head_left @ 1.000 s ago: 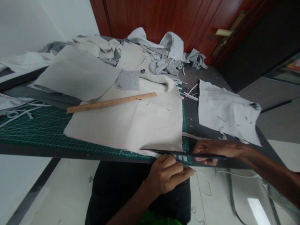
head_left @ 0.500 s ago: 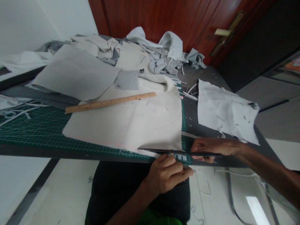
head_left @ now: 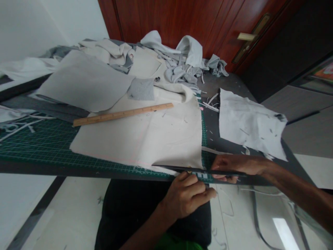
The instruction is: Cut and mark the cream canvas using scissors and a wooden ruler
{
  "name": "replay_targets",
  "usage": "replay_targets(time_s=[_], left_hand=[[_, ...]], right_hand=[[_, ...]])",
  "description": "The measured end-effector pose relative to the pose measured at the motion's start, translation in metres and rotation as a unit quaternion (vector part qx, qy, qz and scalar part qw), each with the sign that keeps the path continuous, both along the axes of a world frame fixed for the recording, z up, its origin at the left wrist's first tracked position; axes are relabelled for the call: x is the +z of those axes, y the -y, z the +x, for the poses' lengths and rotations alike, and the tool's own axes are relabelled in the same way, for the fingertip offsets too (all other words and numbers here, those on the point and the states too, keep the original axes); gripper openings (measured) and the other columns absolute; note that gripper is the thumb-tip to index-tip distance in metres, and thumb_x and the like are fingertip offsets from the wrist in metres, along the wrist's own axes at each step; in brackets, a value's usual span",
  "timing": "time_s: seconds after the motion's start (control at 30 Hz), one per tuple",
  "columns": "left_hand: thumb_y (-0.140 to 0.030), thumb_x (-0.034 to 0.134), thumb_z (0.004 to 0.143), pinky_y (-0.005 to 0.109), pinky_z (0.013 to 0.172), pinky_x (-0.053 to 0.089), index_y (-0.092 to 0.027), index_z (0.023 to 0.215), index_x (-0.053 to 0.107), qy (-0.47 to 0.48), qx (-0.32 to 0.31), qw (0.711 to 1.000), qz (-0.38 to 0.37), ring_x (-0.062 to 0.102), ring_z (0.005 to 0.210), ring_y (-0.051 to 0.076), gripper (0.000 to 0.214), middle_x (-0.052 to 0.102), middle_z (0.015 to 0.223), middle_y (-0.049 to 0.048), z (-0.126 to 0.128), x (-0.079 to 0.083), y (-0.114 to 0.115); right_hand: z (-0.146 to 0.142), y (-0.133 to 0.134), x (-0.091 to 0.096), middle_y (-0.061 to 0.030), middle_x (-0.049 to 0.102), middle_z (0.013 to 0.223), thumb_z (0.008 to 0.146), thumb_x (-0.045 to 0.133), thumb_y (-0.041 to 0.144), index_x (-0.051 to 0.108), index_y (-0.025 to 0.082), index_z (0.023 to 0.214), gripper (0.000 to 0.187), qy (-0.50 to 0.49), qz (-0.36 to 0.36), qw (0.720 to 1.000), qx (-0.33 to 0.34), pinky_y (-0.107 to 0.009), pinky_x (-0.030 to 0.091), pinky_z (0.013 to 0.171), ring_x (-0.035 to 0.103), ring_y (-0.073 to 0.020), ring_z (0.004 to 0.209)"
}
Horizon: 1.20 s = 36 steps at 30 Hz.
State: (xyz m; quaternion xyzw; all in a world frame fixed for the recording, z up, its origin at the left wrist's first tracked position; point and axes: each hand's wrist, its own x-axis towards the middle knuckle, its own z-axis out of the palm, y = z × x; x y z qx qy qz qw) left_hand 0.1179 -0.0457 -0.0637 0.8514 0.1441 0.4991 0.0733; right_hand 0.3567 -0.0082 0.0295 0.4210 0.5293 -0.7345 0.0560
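My left hand (head_left: 186, 196) comes up from below the table's front edge, its fingers curled on a long dark flat tool (head_left: 182, 169). That tool lies along the front of a cream cloth (head_left: 145, 135), and my right hand (head_left: 229, 168) grips its right end. A wooden ruler (head_left: 122, 114) rests on the cloth. The cloth covers part of a green cutting mat (head_left: 39, 146). A marked white fabric piece (head_left: 249, 121) lies to the right of my right hand, not touching it.
A large beige sheet (head_left: 83, 83), a small grey patch (head_left: 142, 89) and a heap of crumpled pale fabric (head_left: 177, 66) lie at the back of the table. Thin fabric strips are scattered nearby. A wooden door (head_left: 182, 21) stands behind, and dark strips lie on the floor at lower right.
The whole view has shifted slightly. My right hand and the long tool sit a little further left; my left hand keeps its hold.
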Motion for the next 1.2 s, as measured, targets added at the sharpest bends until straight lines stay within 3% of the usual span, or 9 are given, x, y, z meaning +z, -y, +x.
replay_targets(time_s=[0.33, 0.5, 0.77, 1.2], left_hand=[[-0.016, 0.07, 0.098, 0.031, 0.074, 0.036, -0.019, 0.101, 0.075, 0.022, 0.026, 0.999, -0.014, 0.042, 0.074, 0.014, 0.007, 0.053, 0.065, -0.0046, 0.004, -0.001, 0.011], [-0.012, 0.069, 0.097, 0.031, 0.077, 0.034, -0.02, 0.099, 0.076, 0.014, 0.027, 0.999, -0.008, 0.042, 0.076, 0.014, 0.01, 0.054, 0.066, -0.0047, 0.005, 0.001, 0.01], [-0.014, 0.073, 0.095, 0.032, 0.076, 0.03, -0.021, 0.098, 0.076, -0.004, 0.018, 1.0, 0.003, 0.041, 0.075, 0.013, 0.008, 0.049, 0.064, -0.0054, 0.008, -0.002, 0.01], [-0.012, 0.068, 0.098, 0.032, 0.074, 0.031, -0.019, 0.095, 0.076, 0.04, -0.005, 0.999, 0.005, 0.04, 0.074, 0.014, 0.012, 0.05, 0.063, -0.0052, 0.011, 0.007, 0.005]], right_hand=[[-0.002, 0.002, 0.002, 0.0089, 0.038, 0.056, 0.091, 0.057, 0.077, 0.051, 0.019, 0.068, 0.063, 0.013, -0.012, 1.0, -0.013, -0.021, 0.018, 0.043, 0.027, -0.0054, 0.048], [-0.006, 0.002, 0.006, 0.0094, 0.037, 0.054, 0.093, 0.059, 0.07, 0.051, 0.019, 0.068, 0.057, 0.002, -0.02, 1.0, -0.013, -0.022, 0.017, 0.042, 0.026, -0.0058, 0.047], [-0.003, 0.004, 0.003, 0.0067, 0.047, 0.056, 0.085, 0.072, 0.065, 0.055, 0.018, 0.067, 0.054, 0.087, 0.038, 0.995, 0.011, -0.02, 0.025, 0.045, 0.036, -0.0062, 0.05], [-0.005, -0.001, 0.003, 0.0089, 0.038, 0.057, 0.092, 0.061, 0.072, 0.05, 0.019, 0.067, 0.06, 0.036, 0.0, 0.999, -0.005, -0.02, 0.018, 0.042, 0.027, -0.0049, 0.048]])
